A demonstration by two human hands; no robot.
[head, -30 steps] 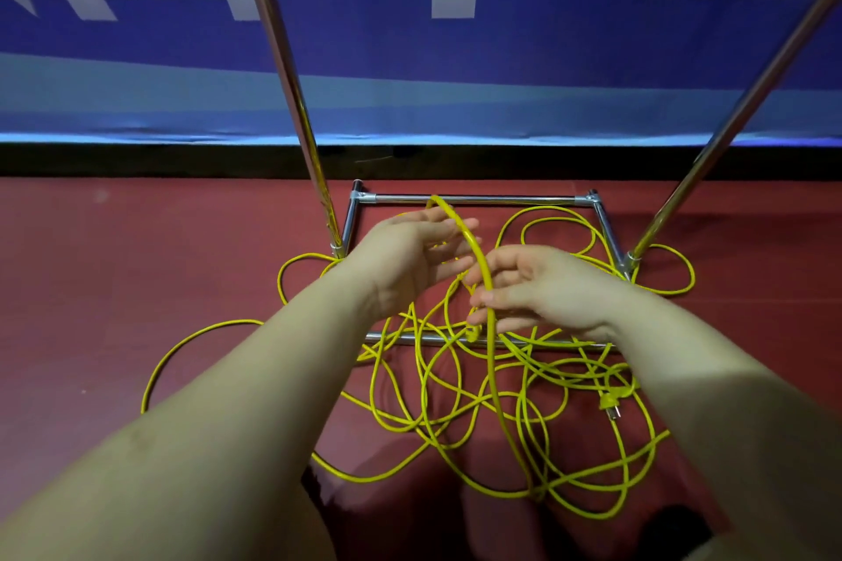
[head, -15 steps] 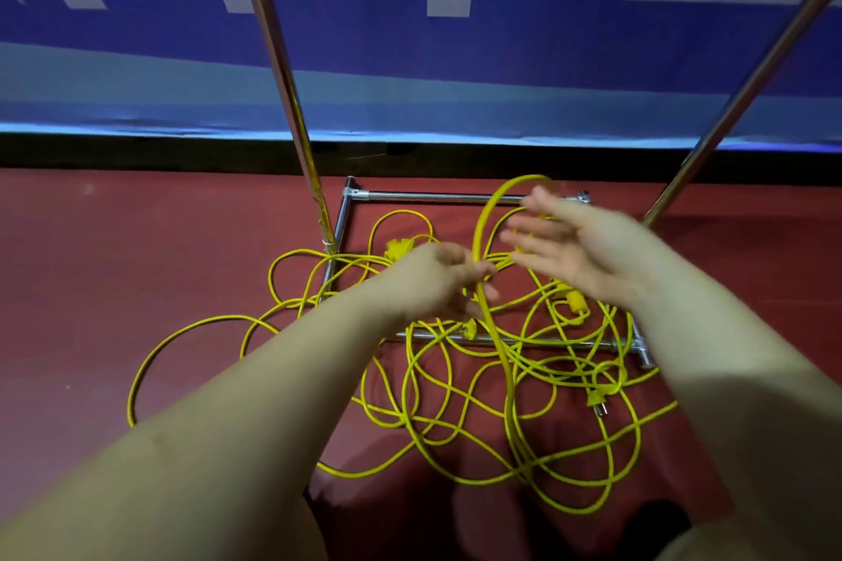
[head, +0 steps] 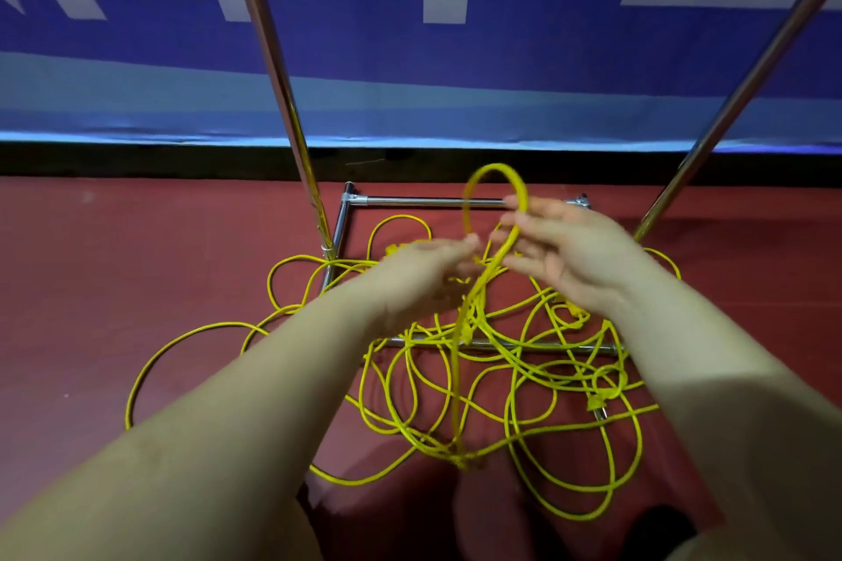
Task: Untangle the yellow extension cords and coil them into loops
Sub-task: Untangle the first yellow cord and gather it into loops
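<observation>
At centre frame, just above the tangle, both hands work one raised loop (head: 494, 196) of the yellow extension cord (head: 455, 378). That loop arches above the fingertips, its two legs dropping between the hands and running down the middle of the picture to a knot-like crossing (head: 462, 460) at lower centre. The right hand (head: 574, 260) has its fingers spread fairly straight, the upper ones touching the loop's right leg; whether any finger hooks it I cannot tell. The left hand (head: 423, 273) is blurred, its fingers reaching toward the loop's left leg; its grip cannot be made out. Everything else of the cords sprawls over the red floor (head: 136, 264), draped across the chrome rack base (head: 428, 201) below the hands, with a plug (head: 597, 406) at lower right. Judging from this, the lifted strand's long axis runs straight down from the hands, equally near both, so the next gather probably follows that line.
</observation>
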